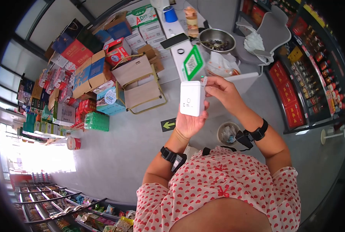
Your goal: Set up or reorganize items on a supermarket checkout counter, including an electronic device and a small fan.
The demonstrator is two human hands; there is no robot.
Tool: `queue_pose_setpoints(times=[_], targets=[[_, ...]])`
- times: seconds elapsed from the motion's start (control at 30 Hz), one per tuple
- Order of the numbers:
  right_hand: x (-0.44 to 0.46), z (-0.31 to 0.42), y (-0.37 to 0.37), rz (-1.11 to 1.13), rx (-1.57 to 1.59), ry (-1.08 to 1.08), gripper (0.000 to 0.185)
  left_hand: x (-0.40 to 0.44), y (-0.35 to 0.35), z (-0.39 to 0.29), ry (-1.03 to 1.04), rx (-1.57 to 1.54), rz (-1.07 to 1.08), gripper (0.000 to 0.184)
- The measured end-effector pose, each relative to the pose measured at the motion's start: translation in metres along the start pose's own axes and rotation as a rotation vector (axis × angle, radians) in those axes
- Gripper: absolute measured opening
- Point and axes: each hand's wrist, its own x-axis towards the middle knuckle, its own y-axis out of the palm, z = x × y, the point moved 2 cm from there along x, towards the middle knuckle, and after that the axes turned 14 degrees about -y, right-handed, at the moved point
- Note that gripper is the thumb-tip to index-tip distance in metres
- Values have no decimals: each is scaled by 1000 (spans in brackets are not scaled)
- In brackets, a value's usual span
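My left hand [191, 124] holds a white rectangular case [192, 98] with rounded corners from below. A ring mark and small dark print show on its face. Beside the case's upper right edge, my right hand [221, 91] pinches a small clear piece [204, 81] with a bit of green at its tip. What kind of piece this is I cannot make out, nor whether it touches the case. Both wrists wear black straps.
Ahead stands a white table with a green QR-code sign [193, 63], a dark phone [174, 41] and a metal bowl [217, 40]. A folding chair [143, 85] and stacked cartons are at left. A waste bin [228, 133] sits below my right forearm; shelves [315, 77] line the right.
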Motion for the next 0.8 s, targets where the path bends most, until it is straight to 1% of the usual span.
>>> queue_pose_setpoints(times=[0.07,0.17,0.27,0.37,0.47,0.57,0.67,0.7,0.8], targets=[[-19,5,-27,4,8,19,31,20,-11,14,56,142,-141,66],[-53,11,-64,21,30,136,33,53,-21,38,118,331,-372,64],[-88,24,-91,-24,47,287,36,80,-52,55,68,546,-501,67],[-124,7,-125,-116,64,413,37,103,-83,73,-3,572,-576,70],[-150,-5,-156,-213,184,425,37,126,-89,90,-31,667,-711,72],[-165,-4,-175,-315,226,408,36,141,-114,89,-86,751,-773,70],[-177,-13,-195,-388,232,373,39,164,-133,84,-183,874,-736,68],[-180,-15,-200,-404,211,381,41,172,-139,81,-182,905,-745,66],[-180,-2,-217,-434,139,397,50,202,-147,84,-249,1028,-671,63]])
